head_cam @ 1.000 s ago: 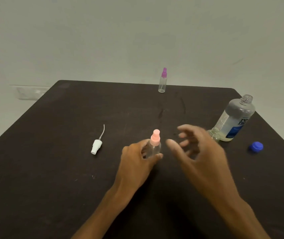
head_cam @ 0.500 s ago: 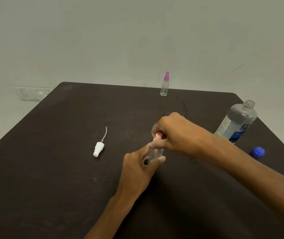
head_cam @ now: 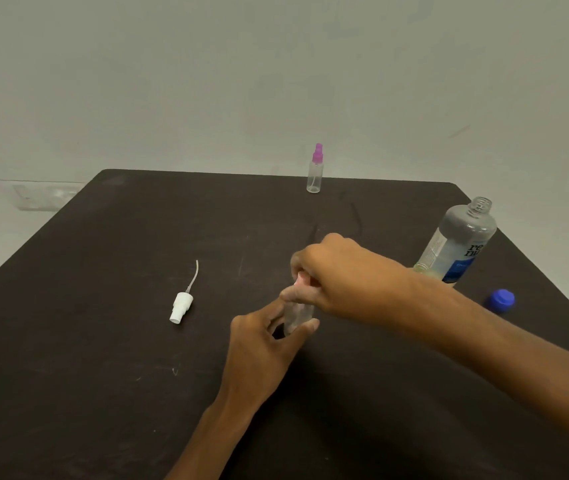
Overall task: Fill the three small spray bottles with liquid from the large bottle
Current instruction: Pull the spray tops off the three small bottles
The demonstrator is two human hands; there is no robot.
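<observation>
- A person is working at a dark table (head_cam: 103, 341), seen from a camera worn on their head and looking down at both bare hands.
- The left hand (head_cam: 262, 341) is gripping the clear body of a small spray bottle (head_cam: 297, 315) near the middle of the table, with the thumb and fingers curled round its lower part and the bottle standing upright.
- The right hand (head_cam: 335, 275) is closing its curled fingers over the bottle's pink spray cap (head_cam: 299, 279), pinching it from above; only a sliver of pink is showing between the fingers.
- Judging from this, the cap is being twisted; whether on or off cannot be told.
- The large bottle (head_cam: 458, 244) is standing uncapped near the right edge, holding a little pale liquid at the bottom, with its blue cap (head_cam: 500, 300) lying just beside it on the table.
- Part of another small clear bottle (head_cam: 421, 268), open-topped, is peeking out from behind the right forearm, close against the large bottle.
- A white spray head (head_cam: 182, 304) with its thin dip tube is lying on its side to the left, well apart from the hands.
- A third small bottle with a purple cap (head_cam: 314, 169) is standing at the far edge.
- The held bottle is looking light, thin-walled and smooth, so it is likely to tip or slip; gripping it low on the body while turning the cap by its ribbed collar seems the safest hold.
</observation>
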